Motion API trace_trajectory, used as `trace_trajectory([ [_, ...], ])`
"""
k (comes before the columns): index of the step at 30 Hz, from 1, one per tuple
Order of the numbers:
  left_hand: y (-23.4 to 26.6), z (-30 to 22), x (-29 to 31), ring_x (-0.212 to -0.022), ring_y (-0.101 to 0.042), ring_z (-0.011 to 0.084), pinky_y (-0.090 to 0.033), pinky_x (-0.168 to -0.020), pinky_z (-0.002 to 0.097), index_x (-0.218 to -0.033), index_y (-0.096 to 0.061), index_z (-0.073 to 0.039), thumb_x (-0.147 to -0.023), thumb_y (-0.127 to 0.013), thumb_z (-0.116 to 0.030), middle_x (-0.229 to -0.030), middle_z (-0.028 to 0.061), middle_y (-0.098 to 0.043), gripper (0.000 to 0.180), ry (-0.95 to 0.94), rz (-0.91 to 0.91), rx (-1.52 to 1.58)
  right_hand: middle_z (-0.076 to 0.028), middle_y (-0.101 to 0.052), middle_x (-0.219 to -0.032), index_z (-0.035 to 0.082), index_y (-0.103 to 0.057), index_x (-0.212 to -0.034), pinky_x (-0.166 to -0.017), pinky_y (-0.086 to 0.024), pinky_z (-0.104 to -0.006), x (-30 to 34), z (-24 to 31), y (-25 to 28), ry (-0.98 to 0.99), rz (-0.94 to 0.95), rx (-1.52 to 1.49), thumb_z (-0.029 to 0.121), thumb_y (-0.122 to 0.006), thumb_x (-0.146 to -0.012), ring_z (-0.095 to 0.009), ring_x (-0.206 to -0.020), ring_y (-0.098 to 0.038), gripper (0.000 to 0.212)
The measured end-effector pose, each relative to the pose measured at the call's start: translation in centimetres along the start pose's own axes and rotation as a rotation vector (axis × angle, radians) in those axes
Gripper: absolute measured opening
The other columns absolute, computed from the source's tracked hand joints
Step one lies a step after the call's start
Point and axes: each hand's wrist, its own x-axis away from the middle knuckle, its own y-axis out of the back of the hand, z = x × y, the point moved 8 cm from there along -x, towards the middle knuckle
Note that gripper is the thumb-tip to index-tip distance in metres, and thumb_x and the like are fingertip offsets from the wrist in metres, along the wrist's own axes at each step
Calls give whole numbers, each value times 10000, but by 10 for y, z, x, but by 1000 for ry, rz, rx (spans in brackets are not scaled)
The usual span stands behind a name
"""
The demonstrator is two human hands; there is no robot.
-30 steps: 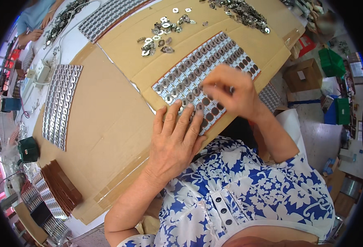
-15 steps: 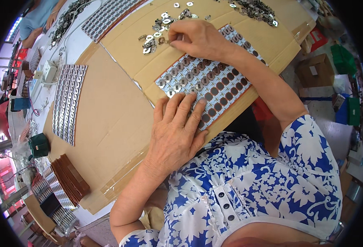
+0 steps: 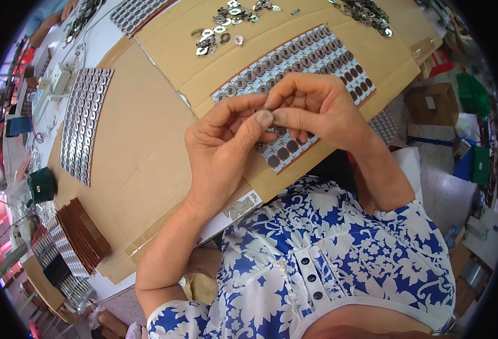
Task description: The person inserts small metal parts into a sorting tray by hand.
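Observation:
Thumbs and fingertips of my left hand (image 3: 220, 144) and my right hand (image 3: 325, 107) meet in a pinch above a panel (image 3: 285, 59). Whatever sits between the fingertips is tiny and mostly hidden. The panel is light blue with a reddish-brown edge. Grey metal pieces lie on the round spots of its far rows, while dark round spots show bare along the near rows and right end. My hands cover its near left part. Beyond the panel, loose small metal pieces (image 3: 235, 14) lie heaped on the brown cardboard (image 3: 172, 53).
Another filled panel (image 3: 85, 127) lies to the left, and a further one (image 3: 138, 14) at the back. A second heap of metal pieces (image 3: 367, 14) is at the far right. Brown strips (image 3: 82, 234) are stacked at the near left. Another person's arm (image 3: 45, 28) shows at the far left.
My right hand has come back from the loose pieces to above the panel. My left hand has lifted off the panel, and its fingertips now meet the right hand's.

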Motion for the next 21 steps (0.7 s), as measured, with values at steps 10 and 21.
trace_trajectory([
  [10,9,2,9,-902,-793,158,-671,-804,313,-1223,-806,33,-1051,-782,4,-1061,104,-822,176,121,-58,170,-71,-752,-1020,-24,-736,-1170,-607,-585,-244,26,-28,-22,74,-252,-236,-20,-782,-1036,-83,-761,-709,142],
  [21,0,-9,14,-854,-779,109,-638,-789,247,-1193,-782,46,-1084,-746,19,-976,50,-806,118,-84,-42,-24,-51,-696,-922,-13,-660,-1079,-565,-560,-264,32,-39,-41,-220,-155,-915,113,-648,-1134,-95,-681,-669,138],
])
